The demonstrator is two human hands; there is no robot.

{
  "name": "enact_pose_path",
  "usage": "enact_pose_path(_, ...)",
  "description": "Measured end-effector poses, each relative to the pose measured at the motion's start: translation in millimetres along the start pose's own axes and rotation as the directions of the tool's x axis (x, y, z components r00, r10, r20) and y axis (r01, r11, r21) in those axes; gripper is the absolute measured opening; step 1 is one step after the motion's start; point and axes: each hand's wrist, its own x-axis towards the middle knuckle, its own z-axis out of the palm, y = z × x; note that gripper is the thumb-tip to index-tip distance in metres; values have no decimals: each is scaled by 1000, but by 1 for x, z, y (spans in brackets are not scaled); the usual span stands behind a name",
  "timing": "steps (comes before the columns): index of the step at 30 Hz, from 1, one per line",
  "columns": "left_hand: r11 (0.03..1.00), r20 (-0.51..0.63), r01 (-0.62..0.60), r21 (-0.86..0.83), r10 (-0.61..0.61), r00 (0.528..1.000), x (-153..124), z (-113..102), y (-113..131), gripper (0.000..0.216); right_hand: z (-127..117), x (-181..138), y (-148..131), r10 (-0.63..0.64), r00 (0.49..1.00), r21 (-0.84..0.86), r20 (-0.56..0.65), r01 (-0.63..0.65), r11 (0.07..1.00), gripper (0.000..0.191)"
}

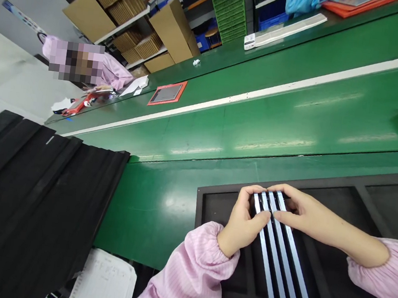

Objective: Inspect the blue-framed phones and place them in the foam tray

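Several slim panels (296,262): stood on their long edges side by side, pale blue edges upward with dark gaps between, slanting from the hands down to the bottom of the view, over a black tray.
Left hand (246,222): closed around the far end of the panels from the left, thumb laid across the top.
Right hand (305,213): gripping the same end from the right, its thumb near the other thumb.
Pink sleeves (192,259): gathered at both wrists.
Black tray (199,207): divided into shallow compartments, beneath the hands.
Green bench (152,201): under the tray, reaching away to a long white strip (278,90).
Black stack (26,195): ridged, at far left.
White paper (104,282): beside the stack, with faint writing too small to read.
Orange-red mat (167,93): beyond the white strip, a grey flat panel on it.
Co-worker in pink (116,71): across the bench, upper left.
Cardboard boxes (173,30): in the background, near green crates (229,7).
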Motion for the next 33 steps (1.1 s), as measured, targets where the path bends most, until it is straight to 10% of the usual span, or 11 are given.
enact_pose_path(33,1000,99,4,-17,-2,995,-3,-6,3,42,-1,-5,-3,-21,1000,-76,9,22,997,58)
